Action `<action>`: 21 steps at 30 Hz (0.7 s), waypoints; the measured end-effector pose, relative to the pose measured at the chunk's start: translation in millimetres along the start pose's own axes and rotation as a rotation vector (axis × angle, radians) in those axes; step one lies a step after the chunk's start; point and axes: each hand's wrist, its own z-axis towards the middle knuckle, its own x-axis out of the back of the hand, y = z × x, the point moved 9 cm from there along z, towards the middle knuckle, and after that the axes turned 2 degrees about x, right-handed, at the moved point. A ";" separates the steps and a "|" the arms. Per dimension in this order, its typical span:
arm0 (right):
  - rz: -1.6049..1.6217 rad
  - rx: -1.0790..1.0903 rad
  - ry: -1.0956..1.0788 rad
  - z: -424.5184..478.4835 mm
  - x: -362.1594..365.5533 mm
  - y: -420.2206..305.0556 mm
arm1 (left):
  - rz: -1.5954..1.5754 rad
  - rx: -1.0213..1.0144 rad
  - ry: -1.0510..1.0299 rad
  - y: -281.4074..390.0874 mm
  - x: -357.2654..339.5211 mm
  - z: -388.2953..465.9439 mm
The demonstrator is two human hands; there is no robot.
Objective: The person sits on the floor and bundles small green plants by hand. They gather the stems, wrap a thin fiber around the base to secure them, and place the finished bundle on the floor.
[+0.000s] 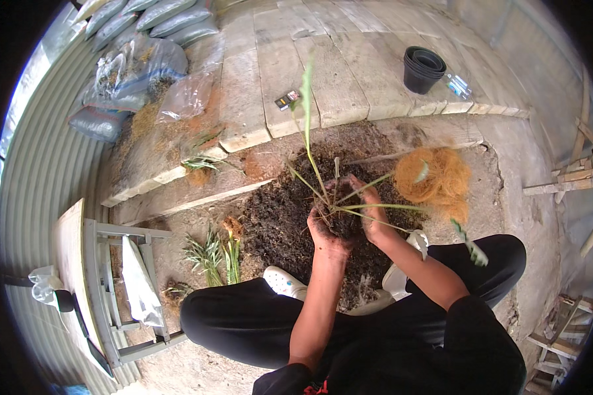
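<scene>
A plant with several long green stalks (370, 206) rises from a dark, soil-covered root ball (343, 224). My left hand (322, 231) cups that root ball from the left and below. Against its right side curves my right hand (374, 210), with soil on the fingers. One stalk bears a long leaf (306, 91) pointing away from me; another ends in a drooping leaf (469, 242) over my right leg. Under both hands spreads a heap of dark potting soil (276, 222). The undersides of the root ball and some fingers are hidden.
Orange-brown fibre (432, 177) lies right of the soil. Cut green plants (212, 256) rest at the left, near a small metal-framed table (91, 266). Beyond the concrete step (247, 136) stand stacked black pots (422, 69), a plastic bottle (458, 86) and filled sacks (153, 64).
</scene>
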 end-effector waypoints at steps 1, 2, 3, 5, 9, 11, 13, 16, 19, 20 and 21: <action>0.014 -0.091 0.001 1.1 7.7 9.4 | -0.048 0.037 -0.006 -0.1 -0.9 0.4; 0.028 -0.182 0.004 1.5 15.1 17.9 | -0.045 0.038 -0.007 2.7 -1.1 1.0; 0.043 -0.276 0.007 0.9 20.7 26.2 | -0.041 0.038 -0.005 6.1 1.0 1.2; 0.097 -0.469 -0.072 6.2 29.0 48.0 | -0.033 0.040 -0.001 10.9 3.0 0.7; -0.026 0.040 -0.588 7.8 -2.8 -1.8 | -0.061 0.020 0.055 20.0 9.9 6.6; -0.145 -0.100 -0.673 6.5 -16.3 -3.5 | -0.072 0.005 0.079 22.9 9.9 1.1; -0.309 -0.279 -0.756 2.3 -26.6 0.4 | -0.052 -0.016 0.096 26.7 11.1 -0.1; -0.603 -0.159 -0.785 0.9 -40.9 -13.7 | 0.072 -0.081 0.069 30.3 12.2 3.1; -0.829 0.086 -0.751 4.6 -48.5 -21.2 | 0.193 -0.165 0.109 28.5 13.8 0.9; -0.841 0.071 -0.722 4.4 -46.9 -20.7 | 0.247 -0.186 0.136 28.7 18.8 2.3; -0.853 0.057 -0.693 5.3 -46.5 -21.4 | 0.301 -0.209 0.162 29.6 19.1 1.9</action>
